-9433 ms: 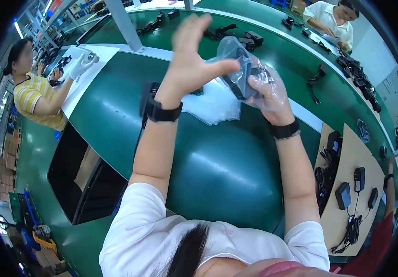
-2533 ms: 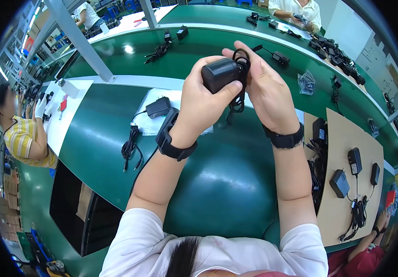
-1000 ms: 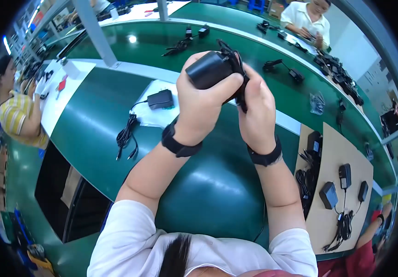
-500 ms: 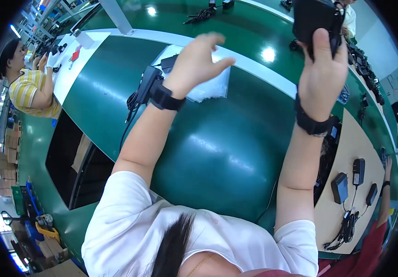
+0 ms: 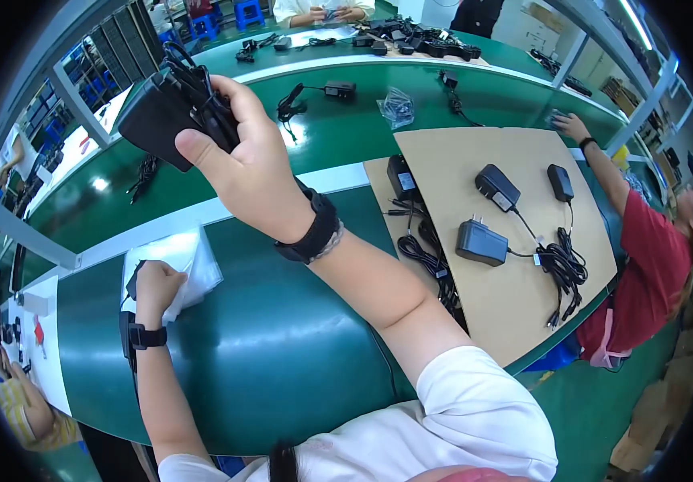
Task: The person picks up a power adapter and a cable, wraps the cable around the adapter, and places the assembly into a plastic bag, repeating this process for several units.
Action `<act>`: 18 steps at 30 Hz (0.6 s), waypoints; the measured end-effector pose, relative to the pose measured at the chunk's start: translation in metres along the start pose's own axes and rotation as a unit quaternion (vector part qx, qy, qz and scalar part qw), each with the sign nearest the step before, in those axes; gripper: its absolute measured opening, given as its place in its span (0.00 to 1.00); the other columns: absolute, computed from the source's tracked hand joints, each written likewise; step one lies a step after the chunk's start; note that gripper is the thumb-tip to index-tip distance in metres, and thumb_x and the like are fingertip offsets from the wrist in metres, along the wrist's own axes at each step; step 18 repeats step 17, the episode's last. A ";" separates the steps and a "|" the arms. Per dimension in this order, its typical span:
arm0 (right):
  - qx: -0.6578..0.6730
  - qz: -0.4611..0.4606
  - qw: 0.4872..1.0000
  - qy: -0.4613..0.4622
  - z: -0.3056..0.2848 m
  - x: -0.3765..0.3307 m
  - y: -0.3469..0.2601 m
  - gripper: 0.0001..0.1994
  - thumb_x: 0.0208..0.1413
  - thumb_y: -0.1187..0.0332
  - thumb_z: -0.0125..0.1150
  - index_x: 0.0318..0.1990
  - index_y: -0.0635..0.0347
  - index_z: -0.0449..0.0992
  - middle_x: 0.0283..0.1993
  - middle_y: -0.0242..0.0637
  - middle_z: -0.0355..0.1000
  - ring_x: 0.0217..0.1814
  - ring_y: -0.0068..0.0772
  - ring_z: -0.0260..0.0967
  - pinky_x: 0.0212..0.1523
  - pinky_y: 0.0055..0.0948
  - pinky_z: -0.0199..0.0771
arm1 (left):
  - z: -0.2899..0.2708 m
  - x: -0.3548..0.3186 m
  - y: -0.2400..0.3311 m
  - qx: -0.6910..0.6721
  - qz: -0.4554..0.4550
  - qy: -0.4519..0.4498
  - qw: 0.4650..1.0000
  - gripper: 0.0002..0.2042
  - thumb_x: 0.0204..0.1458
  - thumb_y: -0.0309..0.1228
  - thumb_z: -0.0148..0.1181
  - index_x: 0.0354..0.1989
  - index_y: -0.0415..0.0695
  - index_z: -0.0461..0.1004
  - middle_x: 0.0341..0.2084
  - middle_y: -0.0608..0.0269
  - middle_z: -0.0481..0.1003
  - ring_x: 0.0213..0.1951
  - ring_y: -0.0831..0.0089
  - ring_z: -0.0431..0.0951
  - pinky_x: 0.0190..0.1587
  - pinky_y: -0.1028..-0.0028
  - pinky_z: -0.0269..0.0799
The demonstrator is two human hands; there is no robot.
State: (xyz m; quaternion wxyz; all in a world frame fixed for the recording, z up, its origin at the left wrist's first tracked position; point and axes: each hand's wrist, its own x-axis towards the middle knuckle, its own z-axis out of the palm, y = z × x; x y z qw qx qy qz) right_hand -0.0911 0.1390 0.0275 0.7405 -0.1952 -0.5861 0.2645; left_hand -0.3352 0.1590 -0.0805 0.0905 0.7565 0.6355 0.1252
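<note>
Raised in front of me, my right hand [image 5: 258, 165] grips a black power adapter [image 5: 153, 120] with its cord bundled against the block. Thumb and fingers wrap round both block and cord. Lower down on the left, my left hand [image 5: 157, 287] is closed over a stack of clear plastic bags [image 5: 202, 269] lying on the green table. A small dark object [image 5: 133, 279] shows at that hand's left edge; the curled fingers hide most of it. Black straps circle both my wrists. Another black block and cord lie along my left wrist, partly covered.
On the right, a tan board [image 5: 475, 305] bears three black adapters with bundled cords. More corded adapters [image 5: 414, 225] lie beside its left edge. Across the white rail [image 5: 330, 178], a conveyor-like green surface holds an adapter [image 5: 338, 90] and a bagged item [image 5: 397, 108]. A co-worker in red [image 5: 656, 257] reaches in.
My view has turned to the right. My left hand has gone from spread fingers to curled ones near the bags. My right hand still holds the power adapter, now tilted leftward.
</note>
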 end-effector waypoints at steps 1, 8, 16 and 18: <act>-0.019 -0.004 1.000 -0.004 -0.004 0.000 -0.002 0.31 0.49 0.61 0.61 0.53 0.73 0.57 0.47 0.44 0.66 0.48 0.26 0.64 0.50 0.25 0.64 | -0.003 0.000 0.002 -0.021 -0.045 -0.018 0.999 0.11 0.39 0.31 0.59 0.14 0.34 0.72 0.11 0.52 0.71 0.17 0.65 0.73 0.25 0.69 0.70; -0.049 -0.006 0.999 -0.015 -0.003 -0.002 0.008 0.29 0.50 0.63 0.61 0.54 0.72 0.57 0.47 0.41 0.66 0.47 0.26 0.65 0.49 0.24 0.65 | -0.003 0.000 -0.018 -0.379 -0.144 -0.107 0.908 0.08 0.46 0.28 0.56 0.21 0.35 0.74 0.14 0.62 0.72 0.17 0.78 0.71 0.25 0.79 0.71; 0.097 0.125 0.987 -0.040 0.008 0.001 0.014 0.24 0.50 0.67 0.61 0.52 0.68 0.62 0.43 0.37 0.69 0.43 0.23 0.67 0.45 0.25 0.69 | -0.024 0.006 -0.026 -0.349 -0.103 0.111 0.925 0.20 0.45 0.36 0.60 0.08 0.44 0.61 0.07 0.69 0.62 0.12 0.80 0.59 0.16 0.77 0.51; 0.148 0.209 0.964 -0.070 0.006 0.000 0.013 0.24 0.51 0.64 0.59 0.53 0.66 0.62 0.45 0.39 0.69 0.43 0.27 0.69 0.45 0.26 0.70 | -0.027 -0.007 -0.039 -0.343 -0.121 0.118 0.924 0.20 0.45 0.36 0.60 0.08 0.44 0.61 0.07 0.69 0.62 0.12 0.80 0.59 0.16 0.77 0.51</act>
